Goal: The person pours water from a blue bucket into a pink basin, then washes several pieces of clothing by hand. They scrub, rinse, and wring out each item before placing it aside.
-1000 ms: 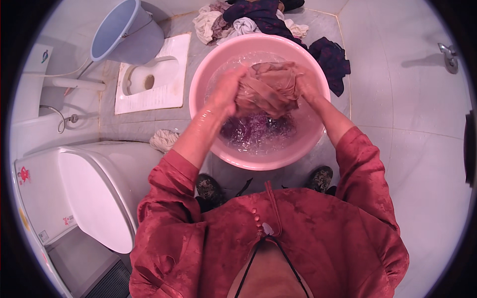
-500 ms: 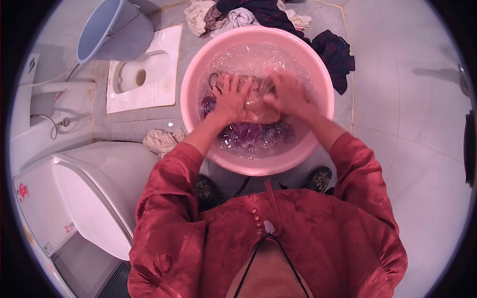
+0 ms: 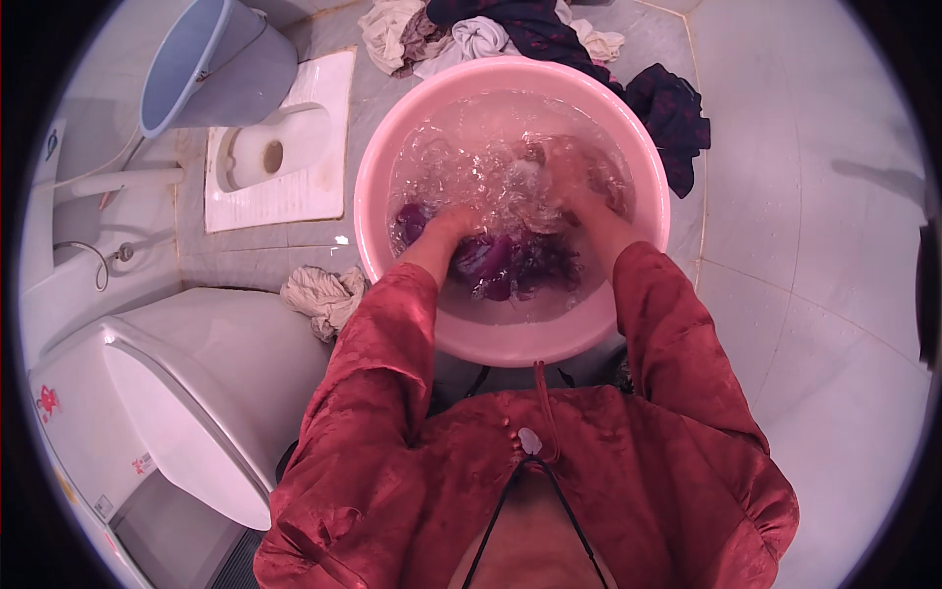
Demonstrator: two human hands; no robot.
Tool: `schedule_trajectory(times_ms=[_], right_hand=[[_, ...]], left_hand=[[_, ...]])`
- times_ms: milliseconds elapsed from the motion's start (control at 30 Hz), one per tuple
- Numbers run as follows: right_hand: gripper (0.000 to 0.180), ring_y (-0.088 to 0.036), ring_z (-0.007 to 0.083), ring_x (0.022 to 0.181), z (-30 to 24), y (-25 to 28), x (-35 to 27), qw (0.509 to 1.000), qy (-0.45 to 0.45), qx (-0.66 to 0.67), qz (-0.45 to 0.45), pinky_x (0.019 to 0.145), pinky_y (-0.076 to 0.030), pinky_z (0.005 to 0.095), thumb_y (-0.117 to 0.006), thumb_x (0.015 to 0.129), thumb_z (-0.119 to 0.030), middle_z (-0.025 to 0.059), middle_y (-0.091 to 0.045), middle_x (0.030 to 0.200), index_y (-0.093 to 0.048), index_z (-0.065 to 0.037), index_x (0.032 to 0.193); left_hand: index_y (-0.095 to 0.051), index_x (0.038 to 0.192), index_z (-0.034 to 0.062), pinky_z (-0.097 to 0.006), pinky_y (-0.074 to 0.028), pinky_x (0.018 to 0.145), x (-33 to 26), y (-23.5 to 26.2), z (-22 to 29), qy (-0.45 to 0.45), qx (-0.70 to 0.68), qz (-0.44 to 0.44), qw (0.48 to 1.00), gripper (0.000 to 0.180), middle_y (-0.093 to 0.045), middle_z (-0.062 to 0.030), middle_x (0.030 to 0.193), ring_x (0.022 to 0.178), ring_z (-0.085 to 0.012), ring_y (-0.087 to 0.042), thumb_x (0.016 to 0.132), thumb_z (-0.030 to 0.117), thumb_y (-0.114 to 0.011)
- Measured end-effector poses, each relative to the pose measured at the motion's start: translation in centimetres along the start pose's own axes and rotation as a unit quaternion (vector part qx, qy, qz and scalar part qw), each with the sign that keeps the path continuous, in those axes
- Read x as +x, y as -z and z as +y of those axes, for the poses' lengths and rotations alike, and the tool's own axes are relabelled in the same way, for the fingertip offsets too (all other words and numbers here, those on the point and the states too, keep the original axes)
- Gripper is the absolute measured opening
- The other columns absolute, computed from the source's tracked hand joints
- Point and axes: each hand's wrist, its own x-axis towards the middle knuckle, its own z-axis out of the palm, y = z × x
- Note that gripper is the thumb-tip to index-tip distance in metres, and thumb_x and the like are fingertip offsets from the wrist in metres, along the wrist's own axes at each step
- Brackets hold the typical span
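Note:
Both of my hands are plunged into the water of a pink basin. My left hand is under the rippling surface from the wrist on, beside a dark purple cloth lying in the nearer half of the water. My right hand is sunk toward the right side of the basin, next to a pale brownish, soaked piece that I cannot make out well. Ripples and glare hide the fingers of both hands, so their grip does not show.
Beyond the basin lie heaped pale clothes and a dark patterned garment. A blue bucket stands by the squat toilet at the far left. Left of me are a beige cloth and a white tub-like appliance.
Both hands have gone down into the water from above the pale cloth, which was visible between them. The water is more stirred, and my sleeves have moved closer to the basin.

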Motion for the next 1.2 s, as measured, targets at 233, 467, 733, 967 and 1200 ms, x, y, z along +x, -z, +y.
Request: schedule_trajectory(times_ms=[233, 467, 733, 967, 1200], right_hand=[[0.039, -0.063, 0.0255, 0.091, -1.7, 9.3, 0.2, 0.812, -0.246, 0.529, 0.0, 0.081, -0.048, 0.0346, -0.068, 0.068, -0.013, 0.0146, -0.066, 0.095, -0.06, 0.002, 0.103], [0.029, -0.057, 0.0135, 0.084, -9.1, 25.0, -0.2, 0.632, -0.152, 0.76, 0.015, 0.076, -0.046, 0.0277, -0.065, 0.071, -0.004, 0.0047, -0.061, 0.09, -0.058, 0.001, 0.099], [0.028, -0.062, 0.0172, 0.083, -7.2, 30.1, 1.0, 0.445, -0.085, 0.89, -0.044, 0.081, -0.05, 0.0316, -0.062, 0.073, 0.001, 0.0061, -0.062, 0.092, -0.058, 0.001, 0.101], [0.079, -0.046, 0.026, 0.121, 1.9, 23.7, -2.7, 0.801, -0.182, 0.569, -0.027, 0.1, -0.04, 0.0372, -0.066, 0.075, -0.017, 0.0204, -0.04, 0.136, -0.026, 0.0, 0.141], [0.117, -0.033, 0.0271, 0.133, -4.2, 25.3, -3.9, 0.877, 0.074, 0.474, -0.026, 0.108, -0.03, 0.0375, -0.083, 0.063, -0.021, 0.0236, -0.029, 0.144, -0.004, -0.01, 0.149]], left_hand=[[-0.021, 0.147, 0.0095, -0.043, -0.019, 0.113, -7.8, 2.8, 2.1, -0.17, -0.248, 0.237, 0.924, 0.116, -0.032, -0.0182, 0.146, 0.139, -0.0331, -0.024, 0.055, 0.041, -0.085], [-0.001, 0.147, 0.0073, -0.05, -0.014, 0.112, -13.9, 0.5, 7.1, -0.259, -0.146, 0.44, 0.847, 0.139, -0.029, -0.0191, 0.145, 0.14, -0.0332, -0.019, 0.047, 0.043, -0.09], [-0.059, 0.111, 0.0, -0.032, -0.053, 0.078, -18.2, 3.6, 10.7, -0.35, -0.767, 0.257, 0.473, 0.029, -0.064, -0.0072, 0.102, 0.092, -0.0183, -0.064, 0.088, 0.018, -0.061], [-0.058, 0.111, -0.0015, -0.032, -0.054, 0.077, -22.5, 7.0, 10.9, -0.319, -0.684, 0.379, 0.536, 0.028, -0.064, -0.0121, 0.103, 0.091, -0.0196, -0.064, 0.084, 0.004, -0.057], [-0.049, 0.113, -0.0049, -0.034, -0.055, 0.071, -22.8, 7.6, 14.9, -0.321, -0.716, 0.334, 0.522, 0.041, -0.058, -0.0145, 0.103, 0.086, -0.0206, -0.062, 0.073, -0.008, -0.053]])
